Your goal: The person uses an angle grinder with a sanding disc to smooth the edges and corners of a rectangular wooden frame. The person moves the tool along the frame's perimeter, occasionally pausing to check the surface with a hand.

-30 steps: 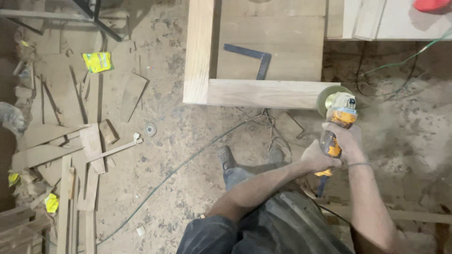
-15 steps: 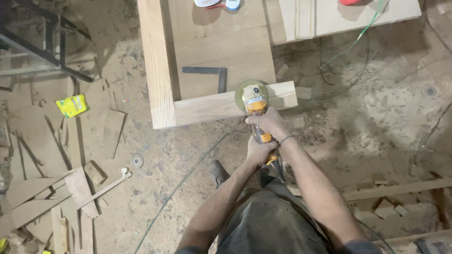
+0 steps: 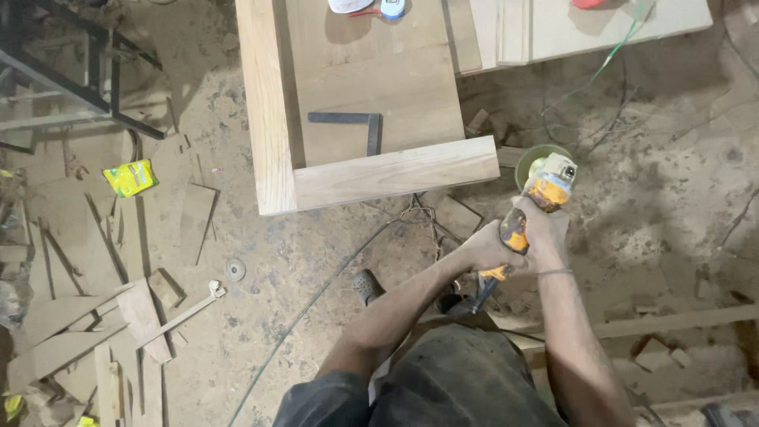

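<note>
While spinning near the wood frame, gripping the grinder tight, left hand and right hand fingers wrapped around it. Maybe kicking back past the fingertips, catching the wood's edge.

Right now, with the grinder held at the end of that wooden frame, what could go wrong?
The angle grinder sits in bare hands: left hand, right hand, so a kickback off the wooden frame could cut them. Its cable trails past the shoe and might snag. Loose offcuts on the floor are a trip risk.
</note>
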Action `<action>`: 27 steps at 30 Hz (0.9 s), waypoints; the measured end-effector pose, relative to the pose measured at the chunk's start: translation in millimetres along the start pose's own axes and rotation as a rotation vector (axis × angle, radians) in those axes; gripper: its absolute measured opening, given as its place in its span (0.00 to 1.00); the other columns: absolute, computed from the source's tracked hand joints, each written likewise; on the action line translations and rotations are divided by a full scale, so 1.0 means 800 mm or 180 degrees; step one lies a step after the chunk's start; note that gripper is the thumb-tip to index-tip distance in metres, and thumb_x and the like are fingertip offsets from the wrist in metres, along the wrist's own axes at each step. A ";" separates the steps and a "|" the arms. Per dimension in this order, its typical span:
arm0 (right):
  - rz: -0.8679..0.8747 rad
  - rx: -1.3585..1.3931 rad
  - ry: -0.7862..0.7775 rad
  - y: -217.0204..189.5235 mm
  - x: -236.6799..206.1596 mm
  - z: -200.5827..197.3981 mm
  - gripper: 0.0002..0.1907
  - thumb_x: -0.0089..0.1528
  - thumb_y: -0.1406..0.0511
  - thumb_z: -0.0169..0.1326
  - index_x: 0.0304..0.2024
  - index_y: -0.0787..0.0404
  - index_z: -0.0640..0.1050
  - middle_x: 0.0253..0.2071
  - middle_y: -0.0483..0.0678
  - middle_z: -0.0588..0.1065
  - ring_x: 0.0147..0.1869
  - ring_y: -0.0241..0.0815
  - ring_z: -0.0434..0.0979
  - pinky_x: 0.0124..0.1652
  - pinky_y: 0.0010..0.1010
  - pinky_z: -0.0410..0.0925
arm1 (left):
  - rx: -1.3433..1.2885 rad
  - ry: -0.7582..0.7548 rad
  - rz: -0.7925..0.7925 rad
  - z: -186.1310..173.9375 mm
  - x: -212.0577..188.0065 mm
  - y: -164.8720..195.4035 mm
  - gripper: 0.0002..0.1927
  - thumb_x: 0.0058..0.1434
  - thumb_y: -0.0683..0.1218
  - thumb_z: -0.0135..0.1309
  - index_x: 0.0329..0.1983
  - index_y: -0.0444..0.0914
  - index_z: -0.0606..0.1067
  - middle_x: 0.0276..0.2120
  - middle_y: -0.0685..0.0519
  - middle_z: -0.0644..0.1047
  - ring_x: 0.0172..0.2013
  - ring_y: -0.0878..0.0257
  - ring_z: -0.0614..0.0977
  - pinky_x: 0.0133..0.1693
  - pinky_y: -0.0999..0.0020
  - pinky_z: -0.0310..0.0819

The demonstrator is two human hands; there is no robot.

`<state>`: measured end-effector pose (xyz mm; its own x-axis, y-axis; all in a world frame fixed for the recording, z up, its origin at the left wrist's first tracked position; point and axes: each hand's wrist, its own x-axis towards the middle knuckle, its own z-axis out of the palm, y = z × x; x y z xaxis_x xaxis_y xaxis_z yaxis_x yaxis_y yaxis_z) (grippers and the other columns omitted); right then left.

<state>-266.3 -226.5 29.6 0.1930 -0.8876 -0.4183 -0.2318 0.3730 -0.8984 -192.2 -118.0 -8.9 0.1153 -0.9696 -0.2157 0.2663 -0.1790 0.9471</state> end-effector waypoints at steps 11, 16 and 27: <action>-0.0159 -0.1595 -0.1927 -0.005 -0.087 0.109 0.16 0.50 0.62 0.68 0.38 0.62 0.83 0.31 0.48 0.81 0.33 0.37 0.81 0.35 0.31 0.73 | -0.1012 0.2041 -0.0667 0.003 -0.135 0.005 0.28 0.47 0.40 0.65 0.52 0.34 0.70 0.41 0.53 0.80 0.40 0.64 0.84 0.43 0.66 0.81; 0.0206 -0.1582 -0.1688 -0.007 -0.066 0.071 0.16 0.50 0.61 0.68 0.39 0.62 0.84 0.32 0.47 0.82 0.32 0.38 0.81 0.35 0.31 0.73 | -0.0924 0.1589 -0.0370 0.024 -0.105 -0.010 0.31 0.46 0.39 0.65 0.54 0.33 0.68 0.41 0.52 0.79 0.40 0.62 0.83 0.43 0.66 0.80; 0.0016 -0.0729 -0.0289 0.004 -0.033 -0.032 0.14 0.53 0.64 0.68 0.40 0.63 0.83 0.33 0.43 0.80 0.31 0.33 0.78 0.32 0.29 0.71 | 0.0060 0.0337 -0.0336 0.052 -0.043 -0.001 0.18 0.45 0.43 0.70 0.37 0.33 0.79 0.32 0.53 0.82 0.32 0.64 0.82 0.38 0.64 0.79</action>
<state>-296.3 -209.0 41.0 0.2737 -0.8541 -0.4423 -0.4410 0.2972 -0.8469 -236.3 -91.2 8.0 0.1882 -0.9225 -0.3371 0.2643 -0.2830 0.9220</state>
